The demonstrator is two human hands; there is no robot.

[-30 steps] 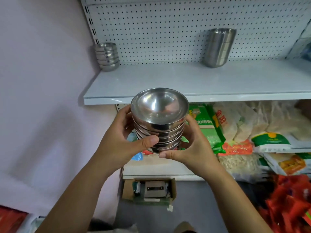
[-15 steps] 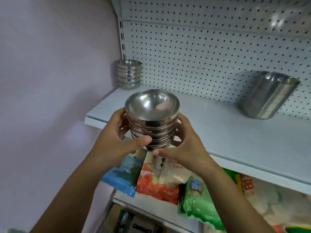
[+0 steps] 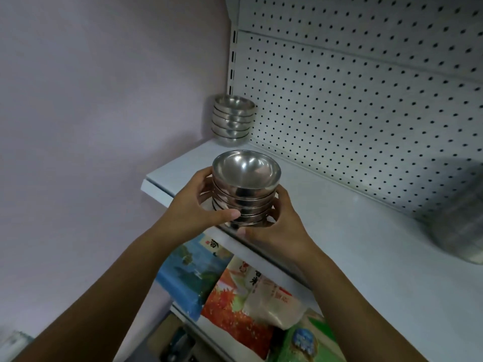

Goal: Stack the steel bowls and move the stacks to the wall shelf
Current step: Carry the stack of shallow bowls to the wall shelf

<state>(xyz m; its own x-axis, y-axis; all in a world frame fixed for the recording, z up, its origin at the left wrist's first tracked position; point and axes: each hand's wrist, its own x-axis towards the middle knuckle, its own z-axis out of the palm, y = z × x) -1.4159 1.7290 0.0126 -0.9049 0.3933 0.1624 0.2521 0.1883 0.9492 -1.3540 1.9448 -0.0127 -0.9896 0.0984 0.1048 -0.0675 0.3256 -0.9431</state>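
Observation:
A stack of several steel bowls point(image 3: 245, 189) is over the front left part of the white wall shelf point(image 3: 339, 226). My left hand point(image 3: 198, 207) grips its left side with the thumb across the front. My right hand point(image 3: 277, 226) grips its right side and lower rim. Whether the stack's base touches the shelf is hidden by my fingers. A second stack of steel bowls point(image 3: 233, 118) stands in the shelf's back left corner, against the pegboard.
A taller steel stack point(image 3: 460, 231), blurred, stands at the right of the shelf. The white pegboard point(image 3: 366, 100) backs the shelf and a plain wall closes its left side. Below, a lower shelf holds food bags point(image 3: 235, 304).
The stack and both hands have moved up and forward, from in front of the shelf edge to over the shelf's front left part. The view has swung left and closer.

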